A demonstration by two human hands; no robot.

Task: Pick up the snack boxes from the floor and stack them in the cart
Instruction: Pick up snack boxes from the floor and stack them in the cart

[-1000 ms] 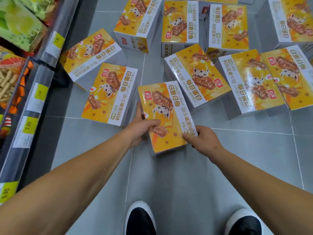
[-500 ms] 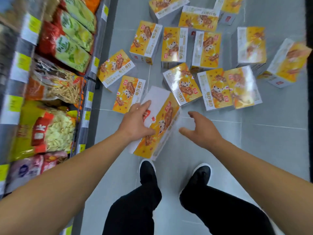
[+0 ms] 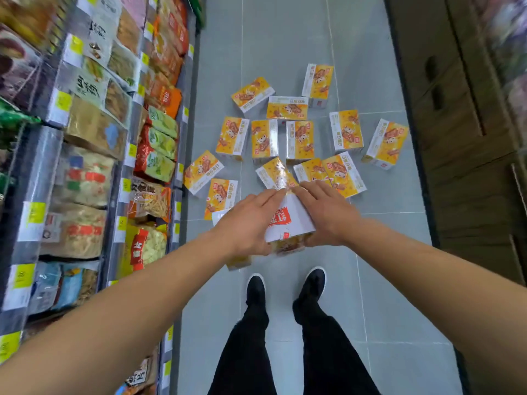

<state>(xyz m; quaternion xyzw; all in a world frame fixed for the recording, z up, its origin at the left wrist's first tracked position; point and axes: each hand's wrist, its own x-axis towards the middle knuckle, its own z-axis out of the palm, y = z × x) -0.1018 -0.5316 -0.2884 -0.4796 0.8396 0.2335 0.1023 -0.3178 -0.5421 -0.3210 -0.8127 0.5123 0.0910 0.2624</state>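
Observation:
I hold one snack box (image 3: 288, 223) up at waist height over the floor, its white side with a red logo turned upward and its yellow face toward my legs. My left hand (image 3: 248, 220) grips it from the left, fingers laid over the top. From the right, my right hand (image 3: 325, 212) grips it with the thumb under the edge. Several more yellow snack boxes (image 3: 265, 141) lie scattered flat on the grey tiled floor ahead. The cart is out of view.
Store shelves (image 3: 122, 178) packed with snack bags and yellow price tags run along the left. Brown cardboard cartons (image 3: 462, 138) line the right side of the aisle. My black shoes (image 3: 256, 289) stand on the tiles below the box.
I stood up from a crouch, lifting the box off the floor. The right hand let go briefly, then came back onto the box as it turned white side up.

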